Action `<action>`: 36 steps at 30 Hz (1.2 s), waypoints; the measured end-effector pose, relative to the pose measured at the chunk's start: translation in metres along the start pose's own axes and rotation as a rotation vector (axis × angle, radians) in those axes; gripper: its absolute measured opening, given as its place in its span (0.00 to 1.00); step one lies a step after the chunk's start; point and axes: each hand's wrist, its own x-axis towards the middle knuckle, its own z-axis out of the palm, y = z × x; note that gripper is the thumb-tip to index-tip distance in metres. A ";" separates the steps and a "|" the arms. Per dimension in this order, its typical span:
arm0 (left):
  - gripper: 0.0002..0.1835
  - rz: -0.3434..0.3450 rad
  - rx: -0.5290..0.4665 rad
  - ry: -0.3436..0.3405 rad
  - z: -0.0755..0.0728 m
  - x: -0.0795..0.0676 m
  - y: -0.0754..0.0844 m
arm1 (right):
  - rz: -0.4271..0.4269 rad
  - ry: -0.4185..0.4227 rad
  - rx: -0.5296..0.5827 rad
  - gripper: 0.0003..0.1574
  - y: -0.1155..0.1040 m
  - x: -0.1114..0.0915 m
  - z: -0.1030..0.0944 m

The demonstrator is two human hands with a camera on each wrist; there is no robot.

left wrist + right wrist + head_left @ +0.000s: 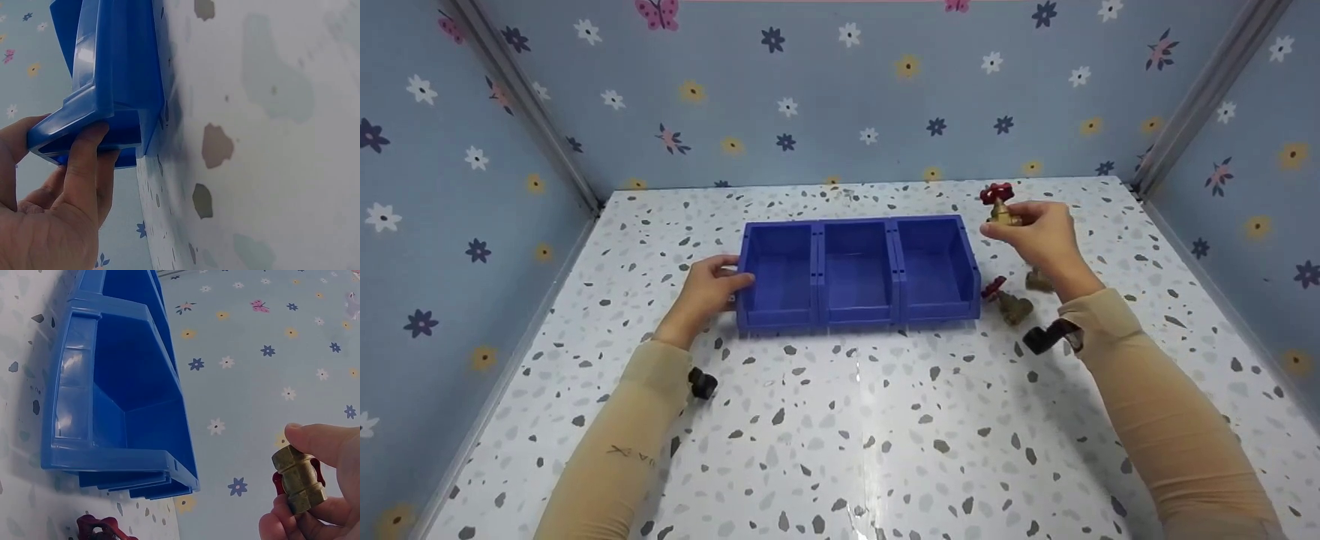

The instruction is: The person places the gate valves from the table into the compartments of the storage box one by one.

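Note:
My right hand [1042, 229] pinches a brass gate valve [1002, 214] with a red handwheel, raised behind the right end of the blue bins. In the right wrist view the valve's brass body [300, 479] lies between thumb and fingers. My left hand [711, 289] grips the left side wall of the joined blue bins [819, 277]; its fingers hook that wall in the left wrist view. Three compartments side by side hold nothing. On the table right of the bins lie a second valve [1014, 307] with a red handwheel and another brass piece [1039, 280], partly hidden by my right wrist.
The speckled white table [855, 420] carries the bins near its middle. Flowered blue panels [855, 90] wall it in at the back and both sides. Black wrist straps [703, 383] show on both sleeves.

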 end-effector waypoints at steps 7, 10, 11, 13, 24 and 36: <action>0.29 -0.004 -0.009 0.003 0.001 0.000 0.000 | -0.027 -0.011 0.008 0.37 -0.002 -0.002 0.007; 0.29 -0.003 -0.013 0.004 0.001 0.000 -0.001 | -0.033 -0.017 0.011 0.36 -0.003 -0.002 0.011; 0.29 -0.004 -0.015 0.005 0.001 0.000 -0.001 | -0.034 -0.018 0.013 0.36 -0.004 -0.003 0.012; 0.29 -0.004 -0.016 0.008 0.001 0.000 -0.001 | -0.035 -0.023 0.022 0.37 -0.004 -0.003 0.015; 0.29 0.006 -0.024 0.013 0.001 0.001 -0.003 | -0.026 -0.032 0.037 0.39 -0.006 -0.005 0.026; 0.31 0.006 -0.048 0.002 0.001 0.000 -0.004 | -0.040 -0.041 0.046 0.36 -0.007 -0.006 0.033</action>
